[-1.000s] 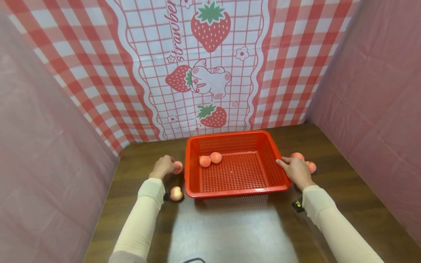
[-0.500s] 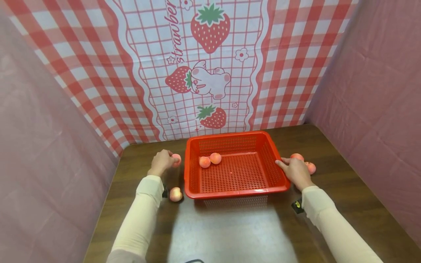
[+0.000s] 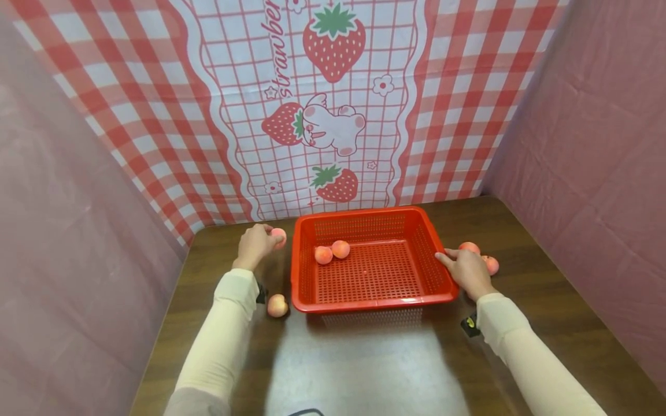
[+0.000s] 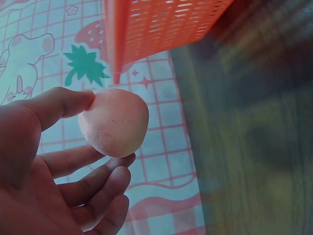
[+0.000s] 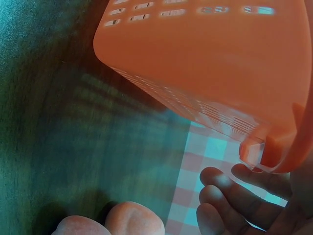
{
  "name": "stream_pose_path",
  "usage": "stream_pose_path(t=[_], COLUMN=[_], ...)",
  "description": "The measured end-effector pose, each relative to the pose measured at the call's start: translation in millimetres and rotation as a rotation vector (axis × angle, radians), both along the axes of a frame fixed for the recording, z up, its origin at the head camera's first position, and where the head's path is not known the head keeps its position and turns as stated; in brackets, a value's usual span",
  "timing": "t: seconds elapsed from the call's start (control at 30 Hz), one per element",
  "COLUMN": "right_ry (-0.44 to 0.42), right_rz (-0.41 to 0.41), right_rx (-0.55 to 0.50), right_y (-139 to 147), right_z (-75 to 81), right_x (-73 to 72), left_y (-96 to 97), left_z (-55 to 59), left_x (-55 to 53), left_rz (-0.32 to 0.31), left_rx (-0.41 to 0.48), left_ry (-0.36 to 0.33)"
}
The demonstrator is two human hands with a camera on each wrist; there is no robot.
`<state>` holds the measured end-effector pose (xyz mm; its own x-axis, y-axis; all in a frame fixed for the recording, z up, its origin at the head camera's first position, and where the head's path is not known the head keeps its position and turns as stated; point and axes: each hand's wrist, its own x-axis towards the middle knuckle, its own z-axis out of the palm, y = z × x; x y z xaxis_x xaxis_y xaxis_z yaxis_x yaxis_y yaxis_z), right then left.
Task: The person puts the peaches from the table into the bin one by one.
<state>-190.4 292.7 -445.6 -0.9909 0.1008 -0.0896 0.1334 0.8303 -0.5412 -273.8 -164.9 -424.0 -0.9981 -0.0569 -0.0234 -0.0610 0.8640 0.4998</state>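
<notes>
My left hand [image 3: 255, 245] pinches a pinkish peach [image 4: 115, 122] between thumb and fingertips, left of the red plastic basket [image 3: 364, 307]. In the left wrist view the peach overlaps the end of the basket's rim. On the basket's right side, my right hand [image 3: 470, 271] holds the rim, thumb over its top and fingers on the outer side. Two peaches [image 3: 340, 249] lie together in the basket's back left part. A paler peach [image 3: 277, 306] sits on the table by the front left corner. Two more peaches [image 5: 134, 220] lie just beyond the right hand.
The dark wooden table [image 3: 198, 323] carries everything, with a bright reflective area [image 3: 364, 364] in front of the basket. A checked strawberry-print cloth [image 3: 333, 115] hangs behind, and pink cloth walls [image 3: 588, 173] close in both sides. A dark cable [image 3: 307, 411] shows at the front edge.
My left hand has moved toward the back of the table with its peach, along the basket's left side. My right hand and the basket stay in place.
</notes>
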Motion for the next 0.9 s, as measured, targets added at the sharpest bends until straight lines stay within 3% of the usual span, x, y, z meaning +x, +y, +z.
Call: stream_pose_path(t=[0.23,0.47,0.9], right_ry=[0.018,0.018,0.031], right_rz=[-0.003,0.002,0.013], right_rx=[0.012,0.012,0.020], right_y=[0.7,-0.4,-0.6], right_z=[-1.0,-0.7,-2.3], right_x=[0.2,0.9,-1.1], left_y=[7.5,20.1,46.1], left_z=[13.1,25.2,37.2], left_x=[-3.8,-7.1,-8.3], left_rz=[0.005,0.003,-0.059], left_rx=[0.000,0.029,0.102], left_ry=[0.051,0.055,0.108])
